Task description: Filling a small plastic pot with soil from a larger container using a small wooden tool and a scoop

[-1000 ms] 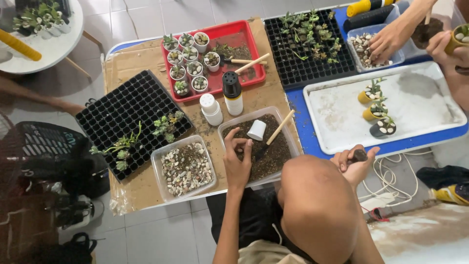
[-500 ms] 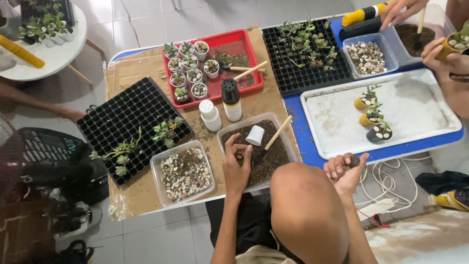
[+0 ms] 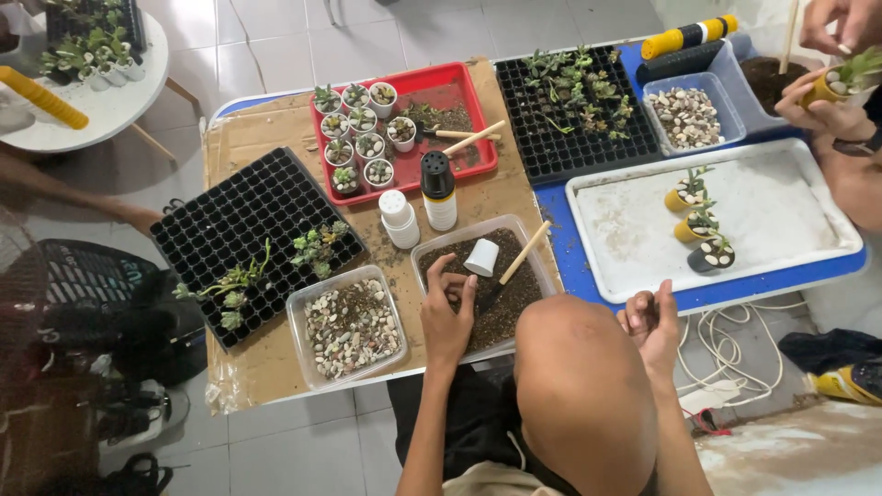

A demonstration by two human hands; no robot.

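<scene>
Resting curled-fingered on the clear soil tub [image 3: 542,280] at lower centre, left hand [image 3: 447,312] sits beside the unfilled white pot [image 3: 481,258]; right hand [image 3: 650,321] cupped, contents unclear; three potted succulents [image 3: 696,225] finished right.

Small white pot [image 3: 481,257] tipped on dark soil in clear tub [image 3: 432,254].

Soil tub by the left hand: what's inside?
The soil tub holds dark soil, a tipped white pot and a wooden-handled scoop. The left hand covers part; the scoop's blade is unclear.
</scene>
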